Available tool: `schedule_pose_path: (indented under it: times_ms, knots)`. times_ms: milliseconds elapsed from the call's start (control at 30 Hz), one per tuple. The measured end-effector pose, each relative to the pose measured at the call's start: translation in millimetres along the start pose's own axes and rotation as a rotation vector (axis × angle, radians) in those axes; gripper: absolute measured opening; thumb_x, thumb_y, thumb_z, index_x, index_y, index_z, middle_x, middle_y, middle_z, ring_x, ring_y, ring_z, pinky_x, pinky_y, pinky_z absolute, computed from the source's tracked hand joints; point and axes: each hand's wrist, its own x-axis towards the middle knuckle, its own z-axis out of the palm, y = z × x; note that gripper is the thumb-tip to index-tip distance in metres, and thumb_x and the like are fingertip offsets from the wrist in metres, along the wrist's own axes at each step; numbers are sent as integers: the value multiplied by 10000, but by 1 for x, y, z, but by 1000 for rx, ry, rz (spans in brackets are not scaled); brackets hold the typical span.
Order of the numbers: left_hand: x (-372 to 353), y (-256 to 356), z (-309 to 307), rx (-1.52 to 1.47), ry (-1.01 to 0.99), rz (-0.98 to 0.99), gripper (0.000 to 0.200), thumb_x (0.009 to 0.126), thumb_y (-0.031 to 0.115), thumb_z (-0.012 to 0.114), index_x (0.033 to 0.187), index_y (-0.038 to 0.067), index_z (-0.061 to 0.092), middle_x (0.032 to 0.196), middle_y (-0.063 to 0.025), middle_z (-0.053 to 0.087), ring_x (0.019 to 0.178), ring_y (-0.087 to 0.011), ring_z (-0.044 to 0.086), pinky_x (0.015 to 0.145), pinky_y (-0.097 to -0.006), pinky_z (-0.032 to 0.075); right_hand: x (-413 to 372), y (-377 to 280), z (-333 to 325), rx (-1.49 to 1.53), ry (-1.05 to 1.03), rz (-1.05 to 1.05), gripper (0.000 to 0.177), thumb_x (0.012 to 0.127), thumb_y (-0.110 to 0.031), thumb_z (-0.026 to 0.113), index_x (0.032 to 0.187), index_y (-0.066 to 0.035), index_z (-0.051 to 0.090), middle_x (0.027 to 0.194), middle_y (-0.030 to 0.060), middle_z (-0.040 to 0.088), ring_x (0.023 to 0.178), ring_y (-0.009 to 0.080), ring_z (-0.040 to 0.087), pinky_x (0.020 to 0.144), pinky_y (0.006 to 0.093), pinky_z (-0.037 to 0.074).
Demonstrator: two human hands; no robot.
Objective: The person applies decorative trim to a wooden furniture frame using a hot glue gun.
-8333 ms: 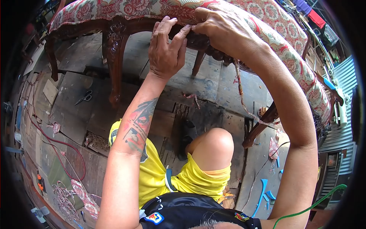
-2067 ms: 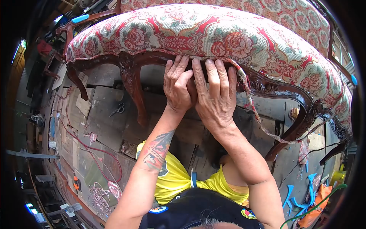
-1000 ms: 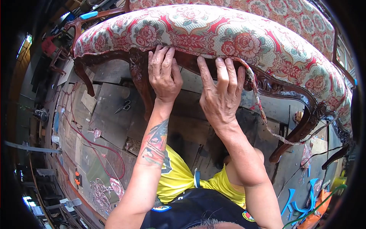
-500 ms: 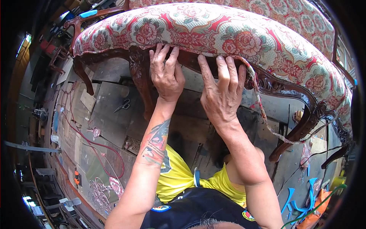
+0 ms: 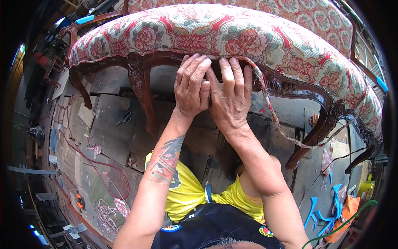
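Note:
A settee [image 5: 195, 31] with rose-patterned fabric has a carved dark wooden frame [image 5: 137, 74]. Along the seam between fabric and wood, a fabric-covered piping cord [image 5: 265, 89] runs under my fingers, then hangs loose on the right. My left hand [image 5: 191, 87] lies against the front rail, its fingers stretched out and close together at the seam. Beside it, my right hand [image 5: 232, 93] rests its outstretched fingertips on the same edge, slightly apart. The two hands touch or nearly touch near the thumbs. Neither is wrapped round anything visible; the fingertips' underside is hidden.
Scissors [image 5: 123, 119] lie on the wooden floor to the left. A red hose [image 5: 118, 168] and tangled string [image 5: 104, 218] are nearer me. Blue scraps [image 5: 331, 213], an orange bag [image 5: 350, 211] and a green cord [image 5: 352, 216] lie at lower right. Carved legs [image 5: 309, 141] stand close by.
My left hand has slid right along the seam, closing the gap to my right hand, and its fingers have drawn together. The whole view has shifted slightly, moving the settee left.

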Motion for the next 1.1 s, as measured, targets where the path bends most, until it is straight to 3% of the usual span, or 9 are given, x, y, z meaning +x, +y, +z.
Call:
schedule_pose_path:
  times_ms: [200, 300, 367, 467, 567, 700, 1100]
  knots:
    - [3, -5, 0, -12, -29, 7, 393, 1128, 246, 495, 1400, 3, 642, 1362, -178, 699, 1307, -386, 642, 1200, -577, 457, 1, -1, -5, 5, -15, 4, 504, 1021, -263, 588, 1514, -166, 631, 1534, 127, 507, 1541, 329, 415, 1310, 578, 319]
    - [1, -4, 3, -21, -28, 5, 393, 1125, 254, 509, 1403, 19, 657, 1358, -151, 698, 1308, -371, 632, 1202, -562, 458, 1, 4, -11, 81, -54, -4, 478, 1028, -239, 581, 1482, -97, 622, 1566, 150, 511, 1559, 345, 416, 1313, 573, 310]
    - [0, -1, 5, 42, -48, -11, 381, 1120, 268, 533, 1388, 47, 690, 1373, -120, 682, 1323, -349, 613, 1207, -545, 454, 1, 8, -13, 140, -70, -17, 378, 1029, -204, 578, 1363, -36, 633, 1582, 183, 525, 1558, 358, 438, 1312, 566, 307]
    - [-4, -1, 10, 103, -37, 10, 364, 1112, 267, 552, 1368, 70, 719, 1399, -101, 660, 1345, -333, 594, 1216, -533, 447, 1, 13, -17, 164, -70, -43, 274, 1025, -181, 584, 1247, -28, 629, 1571, 201, 547, 1532, 362, 477, 1309, 560, 314]
    - [-7, -1, 14, 144, -14, 23, 355, 1103, 261, 561, 1355, 74, 728, 1409, -105, 652, 1347, -330, 593, 1209, -533, 456, 2, 15, -20, 171, -81, -52, 239, 1032, -171, 583, 1223, -34, 623, 1564, 202, 554, 1528, 365, 482, 1305, 560, 319]
    - [-5, 4, 16, 138, 8, 18, 359, 1119, 230, 528, 1367, 45, 709, 1417, -142, 656, 1357, -363, 595, 1200, -546, 451, 4, 14, -20, 201, -46, -51, 254, 1036, -164, 589, 1252, -33, 612, 1547, 207, 572, 1514, 373, 498, 1300, 559, 326]
    - [-12, 2, 34, 235, 114, 37, 318, 1041, 209, 637, 1303, 61, 739, 1380, -133, 663, 1333, -366, 612, 1161, -527, 524, 7, 16, -21, 181, -14, -101, 422, 989, -142, 583, 1387, -1, 569, 1497, 226, 622, 1483, 372, 532, 1302, 551, 320]
